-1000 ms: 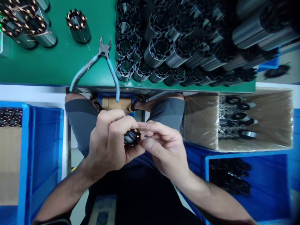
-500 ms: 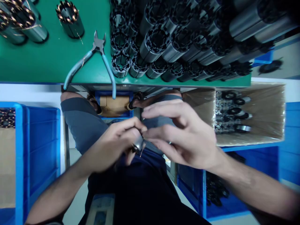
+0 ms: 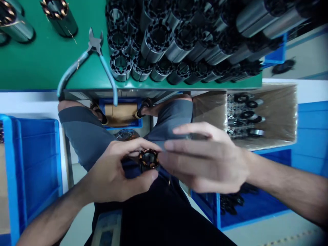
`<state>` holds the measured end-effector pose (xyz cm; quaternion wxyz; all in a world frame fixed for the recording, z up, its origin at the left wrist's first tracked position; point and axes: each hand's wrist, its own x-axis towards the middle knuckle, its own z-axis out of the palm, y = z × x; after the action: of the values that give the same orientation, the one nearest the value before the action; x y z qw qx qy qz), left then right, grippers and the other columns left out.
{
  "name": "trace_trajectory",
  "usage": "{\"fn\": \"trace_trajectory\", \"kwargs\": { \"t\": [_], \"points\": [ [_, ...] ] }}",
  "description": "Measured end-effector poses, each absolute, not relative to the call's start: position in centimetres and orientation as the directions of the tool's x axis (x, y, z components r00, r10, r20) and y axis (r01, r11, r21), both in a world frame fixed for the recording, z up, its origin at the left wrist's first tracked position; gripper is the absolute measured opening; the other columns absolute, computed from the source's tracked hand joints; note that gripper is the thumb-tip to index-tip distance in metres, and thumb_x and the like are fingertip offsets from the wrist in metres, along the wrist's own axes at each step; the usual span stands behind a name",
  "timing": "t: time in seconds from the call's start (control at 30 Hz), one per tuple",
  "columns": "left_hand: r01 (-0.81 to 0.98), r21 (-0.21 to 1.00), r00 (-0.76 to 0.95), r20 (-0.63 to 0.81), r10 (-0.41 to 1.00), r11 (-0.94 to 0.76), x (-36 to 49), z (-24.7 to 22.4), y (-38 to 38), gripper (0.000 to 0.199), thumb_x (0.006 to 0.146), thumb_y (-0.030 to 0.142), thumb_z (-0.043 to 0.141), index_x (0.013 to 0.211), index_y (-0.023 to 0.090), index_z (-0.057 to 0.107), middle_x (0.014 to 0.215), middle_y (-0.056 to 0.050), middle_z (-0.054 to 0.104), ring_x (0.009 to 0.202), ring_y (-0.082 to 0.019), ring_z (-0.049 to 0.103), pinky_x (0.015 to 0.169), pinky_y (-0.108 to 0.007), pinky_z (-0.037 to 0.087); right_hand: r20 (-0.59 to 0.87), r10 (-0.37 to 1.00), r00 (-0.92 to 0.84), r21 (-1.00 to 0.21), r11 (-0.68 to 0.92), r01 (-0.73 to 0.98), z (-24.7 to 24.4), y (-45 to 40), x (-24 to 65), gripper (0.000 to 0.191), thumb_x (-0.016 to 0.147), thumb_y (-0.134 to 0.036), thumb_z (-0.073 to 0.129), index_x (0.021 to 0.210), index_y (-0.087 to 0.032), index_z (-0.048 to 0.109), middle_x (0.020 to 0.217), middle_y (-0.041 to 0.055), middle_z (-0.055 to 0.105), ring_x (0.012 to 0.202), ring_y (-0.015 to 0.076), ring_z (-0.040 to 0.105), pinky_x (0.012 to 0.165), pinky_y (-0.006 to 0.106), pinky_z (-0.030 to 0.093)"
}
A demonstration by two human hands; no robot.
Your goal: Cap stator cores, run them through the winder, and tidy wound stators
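Observation:
A small ring-shaped metal core with copper windings (image 3: 149,159) sits between the thumb and fingers of my left hand (image 3: 120,174), its open end facing up. My right hand (image 3: 210,159) is blurred by motion; its fingers are stretched out, the fingertips at the core's right side. Whether they touch it is unclear. A thin copper wire end shows below the right fingers. On the green table (image 3: 51,68) lie cutting pliers (image 3: 94,46) with blue handles, jaws apart. A wound core (image 3: 60,18) stands behind them.
Rows of unwound cores (image 3: 156,41) fill the table's middle and right. A lined carton (image 3: 279,116) with metal parts stands at right, above a blue crate (image 3: 256,218). Another blue crate (image 3: 38,164) is at left. The table edge crosses above my knees.
The core has been turned so its open end faces up, and my left thumb has moved down. My right hand has shifted slightly lower. The table scene has slid left in view.

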<state>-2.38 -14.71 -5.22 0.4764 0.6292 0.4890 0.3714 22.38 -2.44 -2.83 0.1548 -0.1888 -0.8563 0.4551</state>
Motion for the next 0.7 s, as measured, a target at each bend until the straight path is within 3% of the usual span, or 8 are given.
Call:
{"fn": "trace_trajectory", "kwargs": {
  "t": [0.07,0.17,0.23,0.33,0.43,0.5,0.57,0.7],
  "points": [
    [0.274,0.959,0.258,0.001,0.966,-0.074,-2.9,-4.9,-14.6,0.036,0.104,0.021,0.083,0.139,0.025,0.074,0.125,0.0,0.089,0.109,-0.016,0.088,0.102,-0.022,0.069,0.118,0.454,-0.883,-0.887,0.447,0.111,-2.6,-1.5,22.9,0.01,0.108,-0.042,0.085,0.113,-0.033,0.085,0.143,0.0036,0.085,0.132,0.025,0.082,0.119,0.042,0.065],
    [0.38,0.892,0.169,0.192,0.967,-0.244,-2.9,-5.2,-14.6,0.035,0.103,0.01,0.086,0.134,0.024,0.077,0.148,-0.004,0.085,0.135,-0.017,0.083,0.123,-0.023,0.062,-0.245,0.467,-0.85,-0.967,-0.056,0.248,-2.6,-0.9,22.9,0.029,0.112,-0.049,0.082,0.115,-0.02,0.085,0.126,0.0102,0.088,0.117,0.022,0.086,0.099,0.032,0.069],
    [0.437,0.821,0.165,0.329,0.93,-0.368,-2.6,-5.6,-14.7,0.031,0.103,0.006,0.085,0.127,0.025,0.08,0.151,-0.004,0.084,0.136,-0.015,0.083,0.121,-0.022,0.063,-0.492,0.254,-0.833,-0.826,-0.438,0.355,-3.0,-1.2,22.4,0.037,0.11,-0.053,0.085,0.108,-0.016,0.083,0.105,0.0083,0.089,0.092,0.0178,0.087,0.081,0.026,0.069],
    [0.544,0.685,0.152,0.487,0.86,-0.484,-2.3,-5.7,-14.8,0.017,0.106,0.015,0.086,0.117,0.027,0.084,0.149,-0.001,0.084,0.125,-0.014,0.086,0.113,-0.022,0.069,-0.605,0.027,-0.796,-0.605,-0.665,0.438,-3.7,-2.0,21.6,0.051,0.098,-0.064,0.093,0.104,-0.015,0.079,0.084,0.0021,0.083,0.056,0.0112,0.073,0.053,0.021,0.059],
    [0.611,0.607,0.199,0.504,0.841,-0.508,-2.1,-5.3,-14.9,0.017,0.106,0.018,0.082,0.12,0.027,0.084,0.138,0.0,0.088,0.111,-0.016,0.089,0.102,-0.025,0.074,-0.566,0.156,-0.81,-0.761,-0.477,0.439,-3.5,-2.6,21.4,0.047,0.101,-0.062,0.088,0.095,-0.018,0.075,0.069,-0.0047,0.07,0.046,0.0079,0.059,0.043,0.02,0.046],
    [0.624,0.666,0.208,0.364,0.908,-0.409,-2.1,-5.1,-14.8,0.026,0.101,0.018,0.08,0.126,0.025,0.081,0.123,-0.001,0.09,0.102,-0.018,0.09,0.095,-0.025,0.075,-0.402,0.329,-0.855,-0.914,-0.088,0.396,-2.5,-2.5,21.5,0.038,0.108,-0.049,0.081,0.084,-0.022,0.07,0.064,-0.0065,0.061,0.05,0.0081,0.054,0.048,0.021,0.046],
    [0.56,0.794,0.19,0.156,0.969,-0.237,-2.1,-5.0,-14.8,0.031,0.097,0.022,0.081,0.127,0.023,0.078,0.115,-0.001,0.09,0.098,-0.019,0.09,0.09,-0.025,0.074,-0.229,0.402,-0.886,-0.907,0.243,0.345,-1.4,-2.0,21.7,0.038,0.11,-0.035,0.077,0.075,-0.025,0.066,0.061,-0.0067,0.052,0.052,0.0094,0.048,0.053,0.024,0.044],
    [0.476,0.863,0.146,0.112,0.983,-0.169,-2.4,-5.2,-14.9,0.028,0.101,0.019,0.085,0.127,0.025,0.078,0.13,-0.004,0.089,0.116,-0.02,0.088,0.106,-0.028,0.071,-0.189,0.492,-0.85,-0.902,0.255,0.348,-0.5,0.0,22.4,0.039,0.103,-0.041,0.09,0.074,-0.024,0.069,0.069,-0.0048,0.063,0.062,0.0103,0.056,0.059,0.025,0.046]
  ]
}}
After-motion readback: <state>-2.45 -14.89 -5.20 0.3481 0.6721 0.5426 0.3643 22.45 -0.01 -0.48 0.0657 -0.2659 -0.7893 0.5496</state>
